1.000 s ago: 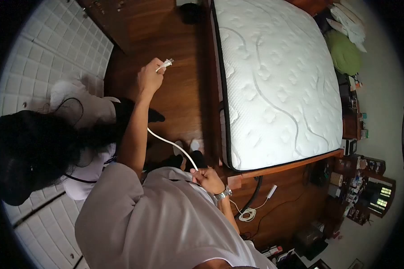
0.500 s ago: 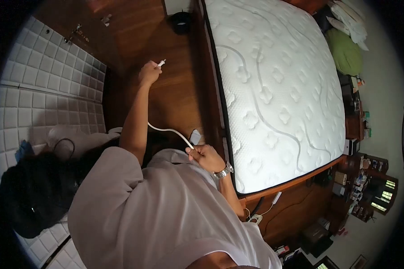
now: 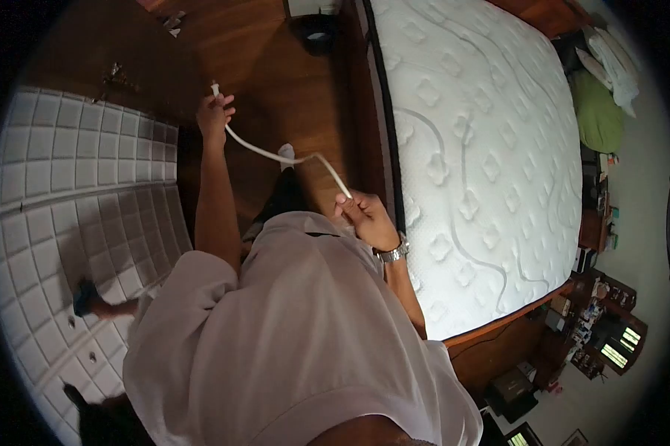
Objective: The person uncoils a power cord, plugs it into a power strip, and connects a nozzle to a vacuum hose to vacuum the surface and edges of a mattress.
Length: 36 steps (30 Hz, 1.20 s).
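Observation:
My left hand [image 3: 214, 119], out ahead, is closed on a white cable [image 3: 257, 151] near its end. A small white plug [image 3: 215, 89] sticks out past the fingers. From there the cable sags, then bends sharply and runs to my right hand [image 3: 368, 221]. That hand, with a metal watch [image 3: 396, 250] on its wrist, pinches the cable between thumb and fingers beside the mattress [image 3: 491, 193]. A white-covered foot [image 3: 287, 153] shows on the wooden floor just below the cable.
White tiles [image 3: 90, 149] and a dark door [image 3: 112, 44] lie to the left. Another person's limb [image 3: 116, 307] with a dark blue covering shows over the tiles. A black bin [image 3: 315, 36] stands ahead. A green pillow [image 3: 599, 115] lies beyond the bed.
My left hand has moved left and turned with the plug. The cable is lifted and spans between my hands. My right hand has moved forward and right. A dark shape at left has mostly gone.

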Available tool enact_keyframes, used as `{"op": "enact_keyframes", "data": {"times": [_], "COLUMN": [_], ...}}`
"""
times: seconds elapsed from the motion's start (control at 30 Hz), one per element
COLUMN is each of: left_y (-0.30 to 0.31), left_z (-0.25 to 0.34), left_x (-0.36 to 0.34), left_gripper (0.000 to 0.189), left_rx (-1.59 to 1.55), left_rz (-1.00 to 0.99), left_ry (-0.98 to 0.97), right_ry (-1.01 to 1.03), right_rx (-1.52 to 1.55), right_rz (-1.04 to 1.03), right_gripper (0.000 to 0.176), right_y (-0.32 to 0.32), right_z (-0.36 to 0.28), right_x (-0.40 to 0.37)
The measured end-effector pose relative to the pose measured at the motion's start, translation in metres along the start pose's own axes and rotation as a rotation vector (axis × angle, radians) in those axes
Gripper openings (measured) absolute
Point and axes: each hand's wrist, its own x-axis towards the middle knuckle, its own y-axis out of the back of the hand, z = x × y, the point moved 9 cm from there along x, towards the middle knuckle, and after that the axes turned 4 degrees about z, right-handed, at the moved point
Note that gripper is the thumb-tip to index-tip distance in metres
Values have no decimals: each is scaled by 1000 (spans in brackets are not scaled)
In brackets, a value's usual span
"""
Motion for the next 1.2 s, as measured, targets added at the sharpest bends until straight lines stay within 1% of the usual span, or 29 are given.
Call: {"op": "enact_keyframes", "data": {"times": [0.03,0.07,0.1,0.17,0.23,0.3,0.33,0.4,0.43,0.5,0.53,0.57,0.6,0.63,0.67,0.7,0.73,0.77,0.8,0.83,0.87,0.9,0.97,1.0,1.03,1.07,1.17,1.2], "left_y": [0,-4,-8,-14,-24,-40,-48,-67,-82,-110,-128,-146,-164,-181,-202,-229,-252,-277,-310,-346,-377,-403,-460,-482,-509,-535,-606,-628], "left_z": [14,25,39,66,96,137,156,206,219,263,271,283,298,303,311,322,322,311,298,274,238,218,154,130,100,68,5,-26], "left_x": [23,46,71,116,163,199,212,237,254,272,292,307,318,337,350,365,381,411,444,476,505,527,560,571,585,605,636,652], "left_gripper": [34,36,36,33,29,34,34,26,26,24,24,22,20,20,24,28,28,24,21,21,21,21,22,22,22,23,23,23], "left_rx": [-98,-151,-139,-248,-213,-129,-119,-70,-61,81,89,230,370,380,454,521,518,416,314,152,1,2,-65,-65,-65,-53,-12,-48], "left_rz": [22,30,24,-23,-63,-161,-173,-137,-154,-125,-140,-64,19,11,20,32,27,-90,-217,-332,-438,-462,-591,-605,-657,-705,-735,-750], "left_ry": [-18,-23,-17,-53,-82,-246,-241,-380,-383,-748,-748,-890,-1035,-1043,-1126,-1217,-1238,-1089,-948,-776,-576,-583,-388,-371,-255,-134,-42,-54], "right_ry": [-37,-5,-15,8,-46,-51,-62,44,39,-41,-45,-51,14,78,142,152,126,99,150,149,47,-50,-62,-71,-78,-104,-66,-61], "right_rx": [6,-3,5,-170,-110,-104,-95,-22,-11,12,57,68,35,4,27,43,-3,-45,8,31,-65,-171,-194,-256,-314,-311,-411,-404], "right_rz": [0,4,8,-41,-14,6,15,106,121,228,277,285,365,443,515,526,624,724,811,843,893,943,990,977,958,956,965,975], "right_gripper": [49,49,49,46,46,49,49,51,51,48,47,47,47,47,47,47,47,48,50,50,50,51,50,45,41,41,41,39], "right_y": [-6,-13,-20,-41,-61,-68,-69,-61,-56,-33,-22,-17,-4,8,19,27,43,58,67,77,89,103,121,126,131,136,152,154], "right_z": [-5,-11,-19,-38,-61,-91,-100,-123,-125,-119,-120,-115,-120,-122,-114,-102,-89,-76,-66,-48,-22,-1,26,35,47,66,131,160], "right_x": [26,56,89,144,195,237,258,303,324,362,382,405,426,449,475,504,527,552,578,606,626,648,679,696,714,735,780,788]}}
